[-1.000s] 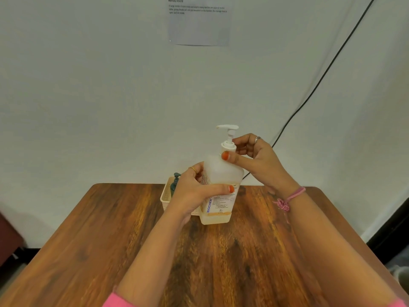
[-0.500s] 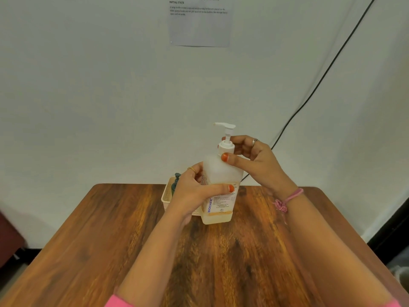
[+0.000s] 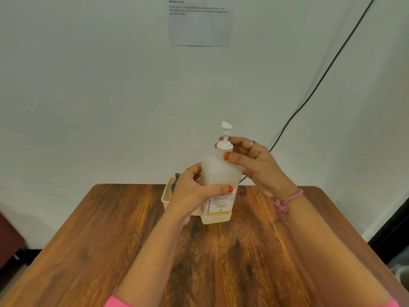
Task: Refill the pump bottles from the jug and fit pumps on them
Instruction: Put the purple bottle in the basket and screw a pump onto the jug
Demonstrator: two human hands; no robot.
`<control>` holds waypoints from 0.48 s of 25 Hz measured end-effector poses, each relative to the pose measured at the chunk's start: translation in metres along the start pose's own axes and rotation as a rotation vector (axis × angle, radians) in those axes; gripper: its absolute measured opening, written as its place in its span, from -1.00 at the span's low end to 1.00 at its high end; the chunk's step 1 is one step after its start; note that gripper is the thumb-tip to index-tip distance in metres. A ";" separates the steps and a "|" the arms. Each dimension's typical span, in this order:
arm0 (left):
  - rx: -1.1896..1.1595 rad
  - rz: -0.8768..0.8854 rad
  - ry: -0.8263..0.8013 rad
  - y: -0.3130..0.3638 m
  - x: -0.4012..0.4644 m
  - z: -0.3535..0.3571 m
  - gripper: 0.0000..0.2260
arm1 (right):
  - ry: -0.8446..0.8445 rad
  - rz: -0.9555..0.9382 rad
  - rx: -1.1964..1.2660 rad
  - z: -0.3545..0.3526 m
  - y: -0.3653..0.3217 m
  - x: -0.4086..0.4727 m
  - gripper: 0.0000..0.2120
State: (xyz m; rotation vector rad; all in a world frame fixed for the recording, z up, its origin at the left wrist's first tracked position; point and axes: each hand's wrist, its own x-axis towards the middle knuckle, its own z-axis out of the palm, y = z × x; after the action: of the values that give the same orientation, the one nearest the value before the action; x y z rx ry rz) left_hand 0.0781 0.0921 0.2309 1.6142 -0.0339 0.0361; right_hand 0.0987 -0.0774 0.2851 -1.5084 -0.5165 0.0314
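Translucent plastic makes up the pump bottle [image 3: 218,185], which stands upright on the wooden table [image 3: 110,240] between the two hands. A shallow band of pale amber liquid shows at its base, below the printed label; the rest of the body looks empty, so I judge it light and easy to tip. The walls look thin enough to give under a squeeze, and any soap on the outside would make them slick. The flat-sided body is the sensible place to hold it, and that is where the left hand [image 3: 194,191] grips, fingers behind and thumb across the front at the label's top edge.

Above that hand sits the white pump [image 3: 224,140], its collar on the bottle's neck and its nozzle raised and pointing away. The right hand [image 3: 254,162] pinches the collar, thumb on the near side and fingers curled round the far side. The ribbed collar is the part to turn; the thin stem above it would probably flex or snap if forced. Whether the thread is fully seated cannot be told.

Just behind the left hand is a cream plastic bin [image 3: 166,196] holding something dark green [image 3: 176,180], mostly hidden. No jug is in view.

Beyond both hands, a printed sheet [image 3: 199,21] hangs on the white wall, and a black cable [image 3: 309,96] runs down past the right hand.
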 end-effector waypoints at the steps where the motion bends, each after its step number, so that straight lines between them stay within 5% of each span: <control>1: -0.002 0.002 0.001 0.001 0.000 0.000 -0.27 | 0.053 -0.016 0.016 0.003 0.002 0.000 -0.61; 12: -0.014 0.027 0.003 0.003 0.000 0.000 -0.40 | 0.169 -0.050 -0.046 0.014 0.003 0.008 -0.57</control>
State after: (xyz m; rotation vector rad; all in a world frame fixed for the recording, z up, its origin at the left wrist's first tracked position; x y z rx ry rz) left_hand 0.0779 0.0924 0.2341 1.5996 -0.0535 0.0587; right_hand 0.1021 -0.0615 0.2838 -1.5269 -0.4213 -0.1463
